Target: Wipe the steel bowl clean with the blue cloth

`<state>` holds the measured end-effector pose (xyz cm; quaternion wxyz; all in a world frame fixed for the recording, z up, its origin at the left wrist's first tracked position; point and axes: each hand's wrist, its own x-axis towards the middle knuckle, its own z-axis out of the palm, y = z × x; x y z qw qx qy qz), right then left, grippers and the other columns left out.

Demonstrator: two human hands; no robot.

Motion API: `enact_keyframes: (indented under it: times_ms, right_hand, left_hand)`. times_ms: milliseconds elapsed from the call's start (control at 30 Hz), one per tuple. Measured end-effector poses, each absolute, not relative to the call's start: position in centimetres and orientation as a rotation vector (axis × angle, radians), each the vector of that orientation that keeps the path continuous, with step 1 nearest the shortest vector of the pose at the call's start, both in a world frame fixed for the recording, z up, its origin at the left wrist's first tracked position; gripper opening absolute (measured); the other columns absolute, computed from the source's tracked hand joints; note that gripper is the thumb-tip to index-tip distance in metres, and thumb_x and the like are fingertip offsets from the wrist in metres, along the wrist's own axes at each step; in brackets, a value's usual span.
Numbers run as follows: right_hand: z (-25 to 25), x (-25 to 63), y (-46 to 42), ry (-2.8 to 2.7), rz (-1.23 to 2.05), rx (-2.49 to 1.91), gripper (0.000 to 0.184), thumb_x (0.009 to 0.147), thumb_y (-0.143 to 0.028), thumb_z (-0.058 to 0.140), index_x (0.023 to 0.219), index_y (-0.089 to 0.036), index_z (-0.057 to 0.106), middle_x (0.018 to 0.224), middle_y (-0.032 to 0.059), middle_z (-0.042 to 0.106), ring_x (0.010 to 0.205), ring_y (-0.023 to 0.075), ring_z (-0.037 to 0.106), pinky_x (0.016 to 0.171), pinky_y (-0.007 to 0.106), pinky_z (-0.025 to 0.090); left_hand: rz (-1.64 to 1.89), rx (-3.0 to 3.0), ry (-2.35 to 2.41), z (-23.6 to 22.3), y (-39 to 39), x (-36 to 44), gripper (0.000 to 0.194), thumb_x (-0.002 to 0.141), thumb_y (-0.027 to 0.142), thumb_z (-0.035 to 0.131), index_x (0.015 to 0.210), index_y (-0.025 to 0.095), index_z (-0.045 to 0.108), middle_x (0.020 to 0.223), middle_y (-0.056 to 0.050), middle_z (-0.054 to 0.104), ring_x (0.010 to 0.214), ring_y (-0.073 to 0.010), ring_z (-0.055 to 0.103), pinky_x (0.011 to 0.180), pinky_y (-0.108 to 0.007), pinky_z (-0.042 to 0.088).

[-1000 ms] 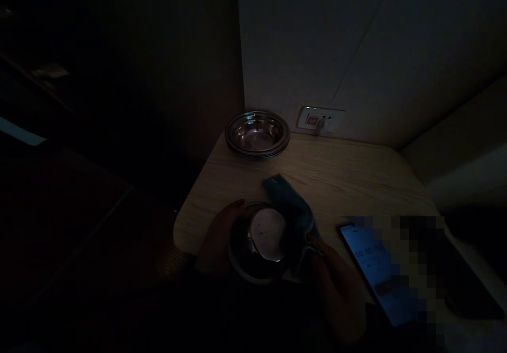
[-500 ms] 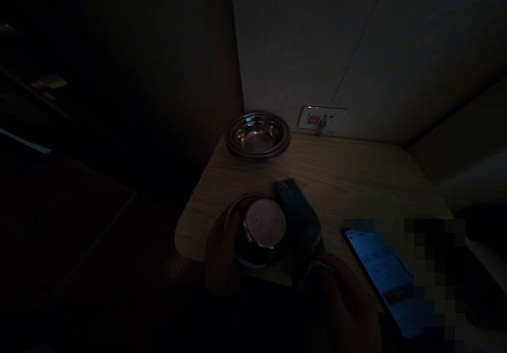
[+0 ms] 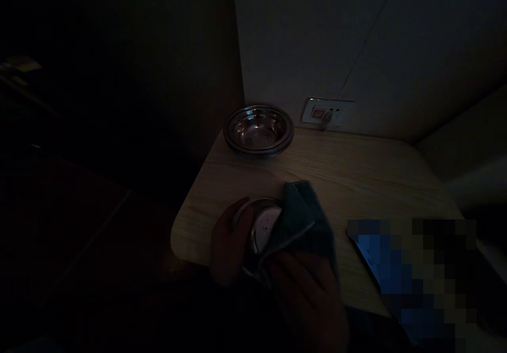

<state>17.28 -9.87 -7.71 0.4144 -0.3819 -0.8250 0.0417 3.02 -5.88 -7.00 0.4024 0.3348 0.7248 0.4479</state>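
Note:
My left hand (image 3: 229, 242) grips the rim of a steel bowl (image 3: 264, 226) from the left, thumb on its side. The bowl is tilted, with its underside facing up toward me. A dark green cloth (image 3: 303, 216) covers the bowl's right part. My right hand (image 3: 307, 284) is on the cloth, fingers bent over it and pressing it against the bowl. Dim light hides the lower edge of the bowl and part of the right fingers.
Several steel bowls (image 3: 259, 131) stand nested at the back left of the wooden table (image 3: 348, 168). A wall socket (image 3: 327, 113) with a switch and plug is behind. At the right lies a phone (image 3: 372, 266), partly blurred out by pixelation.
My right hand has moved left with the cloth, which now lies over the bowl's right side. The left hand still holds the bowl. The view has shifted slightly.

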Motion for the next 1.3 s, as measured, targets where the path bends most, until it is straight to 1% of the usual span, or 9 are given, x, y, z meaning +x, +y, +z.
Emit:
enact_keyframes:
  times_ms: [133, 233, 333, 467, 667, 800, 933, 1100, 1300]
  right_hand:
    - [-7.2, 15.1, -8.5, -2.092, 0.099, -0.91, 0.02, 0.088, -0.016, 0.049, 0.094, -0.014, 0.067, 0.098, 0.0025, 0.07, 0.085, 0.0182, 0.059, 0.071, 0.03, 0.051]
    - [-7.9, 15.7, -8.9, -2.121, 0.129, -0.918, 0.02, 0.087, -0.016, 0.05, 0.097, -0.013, 0.067, 0.099, 0.0036, 0.069, 0.09, 0.0178, 0.059, 0.075, 0.028, 0.052]
    - [-8.3, 16.7, -9.6, -2.153, 0.154, -0.907, 0.022, 0.088, -0.013, 0.048, 0.098, -0.013, 0.067, 0.095, 0.005, 0.07, 0.088, 0.0158, 0.059, 0.072, 0.024, 0.052]
    - [-8.0, 16.5, -9.3, -2.121, 0.1, -0.835, 0.019, 0.085, -0.011, 0.051, 0.096, -0.011, 0.067, 0.096, 0.0081, 0.069, 0.085, 0.0185, 0.059, 0.07, 0.03, 0.051]
    - [-8.0, 16.7, -9.4, -2.115, 0.103, -0.807, 0.02, 0.087, -0.009, 0.048, 0.093, -0.012, 0.067, 0.089, 0.0061, 0.071, 0.082, 0.0164, 0.059, 0.067, 0.026, 0.052]
    - [-8.2, 16.4, -9.2, -2.088, 0.08, -0.819, 0.017, 0.086, -0.013, 0.052, 0.093, -0.013, 0.067, 0.09, 0.0063, 0.071, 0.081, 0.0178, 0.059, 0.066, 0.029, 0.053]
    - [-8.5, 16.7, -9.4, -2.088, 0.125, -0.84, 0.02, 0.087, -0.012, 0.048, 0.093, -0.014, 0.067, 0.086, 0.0048, 0.071, 0.079, 0.0154, 0.059, 0.067, 0.026, 0.052]
    - [-8.3, 17.0, -9.3, -2.081, 0.062, -0.779, 0.019, 0.085, -0.012, 0.05, 0.094, -0.012, 0.066, 0.091, 0.0065, 0.071, 0.08, 0.0185, 0.059, 0.068, 0.031, 0.052]
    - [-8.3, 17.6, -9.5, -2.108, 0.061, -0.791, 0.022, 0.087, -0.009, 0.046, 0.092, -0.013, 0.066, 0.086, 0.006, 0.071, 0.082, 0.017, 0.06, 0.07, 0.029, 0.05]
  left_hand:
    - [1.158, 0.863, 1.736, -7.3, -5.5, 2.6, 0.042, 0.074, 0.042, 0.055, 0.102, 0.012, 0.063, 0.103, -0.01, 0.068, 0.098, -0.0223, 0.061, 0.087, -0.032, 0.045]
    - [1.159, 0.84, 1.713, -7.4, -5.5, 2.4, 0.042, 0.074, 0.043, 0.055, 0.103, 0.012, 0.063, 0.102, -0.009, 0.068, 0.097, -0.0225, 0.061, 0.086, -0.032, 0.046]
    - [1.15, 0.813, 1.749, -7.5, -5.7, 2.5, 0.042, 0.076, 0.043, 0.053, 0.105, 0.014, 0.063, 0.105, -0.009, 0.067, 0.098, -0.0219, 0.061, 0.087, -0.032, 0.045]
    - [1.139, 0.828, 1.746, -7.4, -5.7, 2.5, 0.041, 0.076, 0.04, 0.054, 0.104, 0.012, 0.063, 0.104, -0.01, 0.068, 0.098, -0.0216, 0.061, 0.086, -0.031, 0.045]
    - [1.16, 0.825, 1.722, -7.5, -5.4, 2.6, 0.04, 0.077, 0.041, 0.054, 0.103, 0.013, 0.064, 0.105, -0.009, 0.067, 0.099, -0.0213, 0.06, 0.086, -0.031, 0.046]
    - [1.15, 0.887, 1.692, -7.7, -5.5, 2.6, 0.039, 0.075, 0.042, 0.055, 0.099, 0.012, 0.065, 0.102, -0.009, 0.068, 0.097, -0.0213, 0.061, 0.086, -0.031, 0.046]
    - [1.15, 0.827, 1.675, -7.6, -5.6, 2.7, 0.037, 0.075, 0.041, 0.055, 0.1, 0.015, 0.065, 0.102, -0.007, 0.069, 0.095, -0.0202, 0.062, 0.084, -0.03, 0.047]
    - [1.162, 0.859, 1.689, -7.6, -5.7, 2.8, 0.038, 0.076, 0.041, 0.055, 0.1, 0.014, 0.065, 0.101, -0.008, 0.069, 0.095, -0.0204, 0.062, 0.085, -0.031, 0.046]
    - [1.15, 0.831, 1.732, -7.4, -5.8, 3.1, 0.039, 0.076, 0.041, 0.054, 0.101, 0.014, 0.065, 0.104, -0.008, 0.068, 0.098, -0.0207, 0.06, 0.086, -0.03, 0.045]
